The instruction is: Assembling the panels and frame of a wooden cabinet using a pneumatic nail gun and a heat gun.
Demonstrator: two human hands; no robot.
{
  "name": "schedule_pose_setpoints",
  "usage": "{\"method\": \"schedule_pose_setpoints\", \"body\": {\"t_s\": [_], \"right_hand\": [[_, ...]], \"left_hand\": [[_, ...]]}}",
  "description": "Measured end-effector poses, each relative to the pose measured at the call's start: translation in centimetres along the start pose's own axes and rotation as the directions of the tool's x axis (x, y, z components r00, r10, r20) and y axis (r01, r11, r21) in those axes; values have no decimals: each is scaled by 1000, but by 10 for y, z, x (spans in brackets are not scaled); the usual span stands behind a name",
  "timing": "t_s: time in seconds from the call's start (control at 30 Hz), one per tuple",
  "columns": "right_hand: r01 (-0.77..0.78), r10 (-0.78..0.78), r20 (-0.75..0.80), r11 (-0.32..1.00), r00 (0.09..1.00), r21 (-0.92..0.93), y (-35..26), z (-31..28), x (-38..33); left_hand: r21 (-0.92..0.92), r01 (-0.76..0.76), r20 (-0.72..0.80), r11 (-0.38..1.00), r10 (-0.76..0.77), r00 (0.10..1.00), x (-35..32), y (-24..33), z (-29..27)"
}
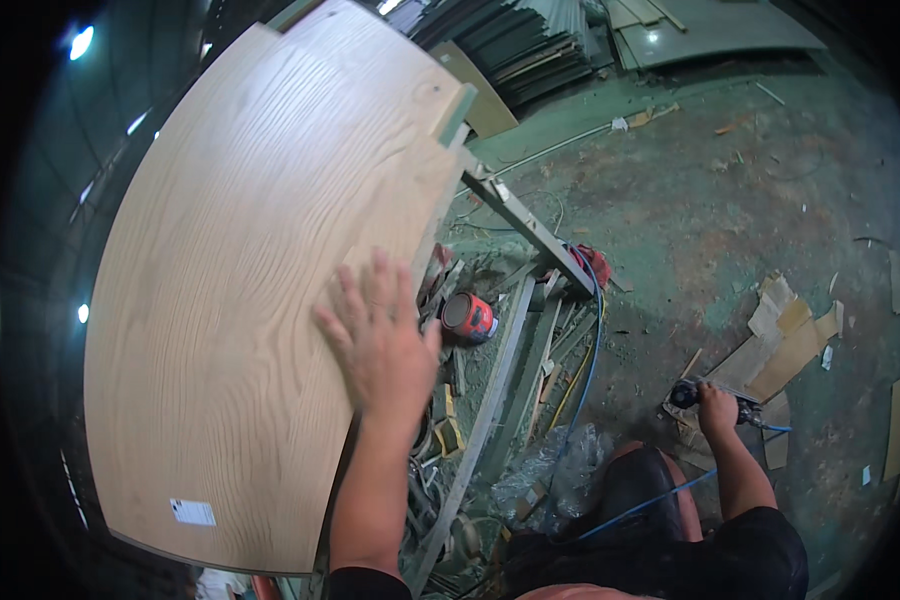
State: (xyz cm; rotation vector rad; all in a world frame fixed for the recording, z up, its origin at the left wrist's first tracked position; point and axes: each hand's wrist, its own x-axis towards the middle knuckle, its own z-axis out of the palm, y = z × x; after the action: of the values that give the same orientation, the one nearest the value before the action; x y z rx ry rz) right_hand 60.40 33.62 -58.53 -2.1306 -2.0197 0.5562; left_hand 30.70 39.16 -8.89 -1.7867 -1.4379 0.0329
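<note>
A large wood-grain panel [240, 250] in pale brown lies across a metal stand on my left. Flat near its right edge rests my left hand [382, 345], fingers spread, holding nothing. Out to the right and lower down, my right hand [718, 408] is wrapped round a dark hand-held air tool [686, 394] with a round black end. A blue hose [775, 429] shows at the tool's other end. The tool is well apart from the panel, above the floor; its working face is hidden.
Beneath the panel's edge is a metal frame [530, 225], with a red can [468, 316] and scrap among its bars. Clear plastic wrap [560, 475] lies near my legs. Torn cardboard [785, 345] litters the floor at right. Stacked sheets [500, 55] stand at the back.
</note>
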Motion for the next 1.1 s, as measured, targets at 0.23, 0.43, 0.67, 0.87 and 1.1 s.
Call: {"method": "schedule_pose_setpoints", "body": {"t_s": [0.23,0.43,0.67,0.87,1.1], "right_hand": [[-96,96,59,995,994,-1,39,38,-18],[-49,60,134,996,989,-81,51,85,-43],[-55,49,133,997,990,48,49,104,-59],[-169,103,147,813,984,557,11,-21,-22],[374,-326,-195,692,925,618,-49,-123,30]], "left_hand": [[453,6,17,891,-15,1000,61,-10,32],[520,-75,65,851,49,997,108,7,57],[523,-174,34,834,183,983,167,17,78],[410,-255,103,875,233,967,209,19,49],[339,-388,228,857,325,918,225,13,50]]}}
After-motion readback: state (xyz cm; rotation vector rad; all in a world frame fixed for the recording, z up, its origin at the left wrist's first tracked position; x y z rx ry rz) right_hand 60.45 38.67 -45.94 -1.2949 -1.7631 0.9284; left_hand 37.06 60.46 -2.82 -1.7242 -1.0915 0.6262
